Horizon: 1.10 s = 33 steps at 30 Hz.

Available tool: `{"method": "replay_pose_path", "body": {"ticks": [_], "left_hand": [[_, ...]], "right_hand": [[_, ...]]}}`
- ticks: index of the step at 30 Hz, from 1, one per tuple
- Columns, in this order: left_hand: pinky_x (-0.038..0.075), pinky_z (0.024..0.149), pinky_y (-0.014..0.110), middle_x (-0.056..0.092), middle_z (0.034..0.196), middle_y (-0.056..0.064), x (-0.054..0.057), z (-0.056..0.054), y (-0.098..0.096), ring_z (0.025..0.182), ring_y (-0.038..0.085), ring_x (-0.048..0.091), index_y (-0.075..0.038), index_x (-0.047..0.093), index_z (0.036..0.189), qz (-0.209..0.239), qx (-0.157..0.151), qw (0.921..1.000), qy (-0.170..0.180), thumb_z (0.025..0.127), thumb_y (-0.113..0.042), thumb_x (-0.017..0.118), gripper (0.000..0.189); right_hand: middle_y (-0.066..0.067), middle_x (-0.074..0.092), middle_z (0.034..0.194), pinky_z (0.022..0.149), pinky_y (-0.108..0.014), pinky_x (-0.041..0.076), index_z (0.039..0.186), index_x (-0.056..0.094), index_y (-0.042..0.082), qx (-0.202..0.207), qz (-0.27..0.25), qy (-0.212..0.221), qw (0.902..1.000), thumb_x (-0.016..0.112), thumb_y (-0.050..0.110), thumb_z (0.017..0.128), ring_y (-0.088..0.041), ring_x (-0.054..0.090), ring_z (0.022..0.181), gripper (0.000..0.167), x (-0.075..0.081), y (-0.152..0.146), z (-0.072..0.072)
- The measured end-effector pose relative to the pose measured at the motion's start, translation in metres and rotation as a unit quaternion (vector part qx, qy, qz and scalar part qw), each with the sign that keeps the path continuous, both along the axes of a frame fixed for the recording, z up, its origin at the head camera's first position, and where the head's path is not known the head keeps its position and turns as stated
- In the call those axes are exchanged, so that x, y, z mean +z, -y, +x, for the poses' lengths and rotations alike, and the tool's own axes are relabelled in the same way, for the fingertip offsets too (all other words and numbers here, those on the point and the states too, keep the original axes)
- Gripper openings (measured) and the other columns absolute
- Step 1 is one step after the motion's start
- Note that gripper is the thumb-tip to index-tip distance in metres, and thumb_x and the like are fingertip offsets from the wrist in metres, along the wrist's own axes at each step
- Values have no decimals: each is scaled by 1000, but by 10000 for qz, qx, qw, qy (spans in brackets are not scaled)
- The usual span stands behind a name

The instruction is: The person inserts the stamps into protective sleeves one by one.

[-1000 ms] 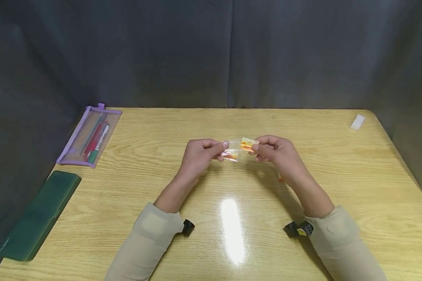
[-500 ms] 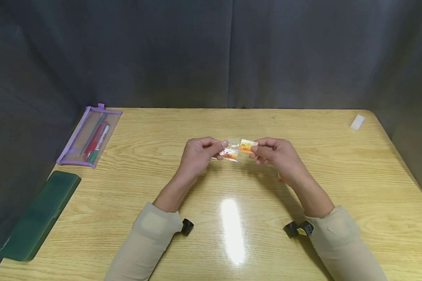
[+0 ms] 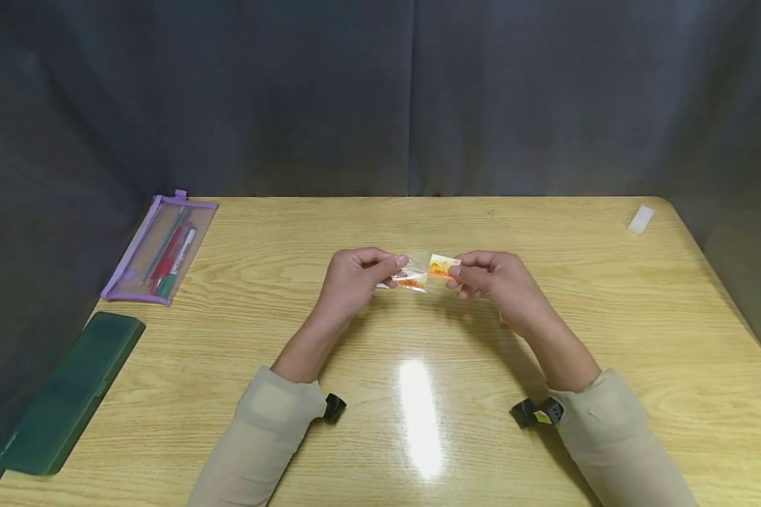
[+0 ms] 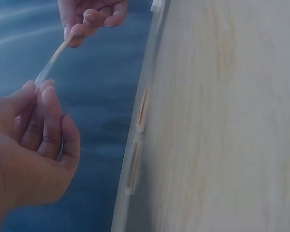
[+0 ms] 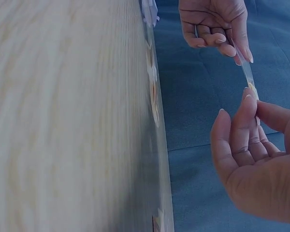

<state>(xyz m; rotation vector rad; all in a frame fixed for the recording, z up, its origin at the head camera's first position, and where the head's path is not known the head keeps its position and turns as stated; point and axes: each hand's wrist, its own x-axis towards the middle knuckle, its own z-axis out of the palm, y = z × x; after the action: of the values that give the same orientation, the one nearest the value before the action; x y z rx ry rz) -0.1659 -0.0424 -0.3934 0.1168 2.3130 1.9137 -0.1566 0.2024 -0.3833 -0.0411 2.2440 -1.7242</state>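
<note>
Over the middle of the table, my left hand (image 3: 358,278) pinches a small clear plastic piece (image 3: 421,263) between thumb and fingers. To its right, my right hand (image 3: 497,282) pinches a small yellow-and-orange printed card (image 3: 442,266) that meets the plastic. Edge-on in the right wrist view, the clear strip (image 5: 245,65) runs from the left fingertips to the yellow end at the right fingertips. An orange printed piece (image 3: 412,283) shows below the left fingertips; in the left wrist view, small flat pieces (image 4: 142,111) lie on the table beyond the hands.
A purple-edged mesh pouch (image 3: 158,250) with pens lies at the back left, and a dark green case (image 3: 70,394) in front of it. A white block (image 3: 640,220) is at the back right. Another small orange piece (image 3: 504,322) is partly hidden by the right wrist.
Both hands keep their pinch. The card has tipped flatter toward the head view and sunk slightly, and the plastic looks more spread out. The whole view has shifted a little.
</note>
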Motion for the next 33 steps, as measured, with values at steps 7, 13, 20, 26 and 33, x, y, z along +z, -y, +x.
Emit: {"method": "replay_pose_path", "body": {"ticks": [7, 13, 20, 26, 33], "left_hand": [[38, 55, 22, 75, 85, 4, -2, 0, 1, 73, 14, 67, -7, 81, 96, 80, -34, 9999, -59, 92, -31, 77, 25], [35, 52, 22, 75, 85, 0, -2, 1, 0, 72, 16, 68, -11, 82, 92, 128, -43, 9999, -71, 92, -31, 77, 21], [39, 54, 22, 77, 90, 4, -1, 1, 0, 73, 17, 69, -10, 82, 95, 85, -49, 9999, -123, 92, -31, 77, 21], [51, 64, 34, 78, 90, 4, 0, 1, -2, 74, 18, 70, -9, 82, 96, 121, -136, 9997, -131, 91, -29, 78, 21], [58, 75, 48, 78, 92, 9, 0, 2, -4, 77, 30, 72, -4, 80, 95, 206, -176, 9996, -122, 93, -24, 76, 20]], "right_hand": [[7, 75, 84, 82, -34, 59, 119, 66, -2, 9, 126, -5, 9999, 64, 23, 101, -17, 68, 75, 31, 2, 0, 0], [4, 76, 87, 85, -36, 59, 119, 67, -1, 9, 218, 57, 9997, 65, 24, 100, -16, 69, 75, 31, 2, -1, 1], [3, 77, 87, 102, -41, 49, 119, 68, 0, 11, 210, 114, 9997, 65, 24, 99, -22, 73, 79, 31, 2, -1, 2], [5, 77, 86, 112, -52, 41, 118, 68, -2, 33, 189, 213, 9996, 65, 24, 99, -22, 72, 79, 32, 4, -1, 3], [5, 76, 87, 105, -46, 48, 118, 68, 1, 60, 203, 112, 9997, 65, 28, 100, -22, 72, 81, 33, 4, 0, 4]]}}
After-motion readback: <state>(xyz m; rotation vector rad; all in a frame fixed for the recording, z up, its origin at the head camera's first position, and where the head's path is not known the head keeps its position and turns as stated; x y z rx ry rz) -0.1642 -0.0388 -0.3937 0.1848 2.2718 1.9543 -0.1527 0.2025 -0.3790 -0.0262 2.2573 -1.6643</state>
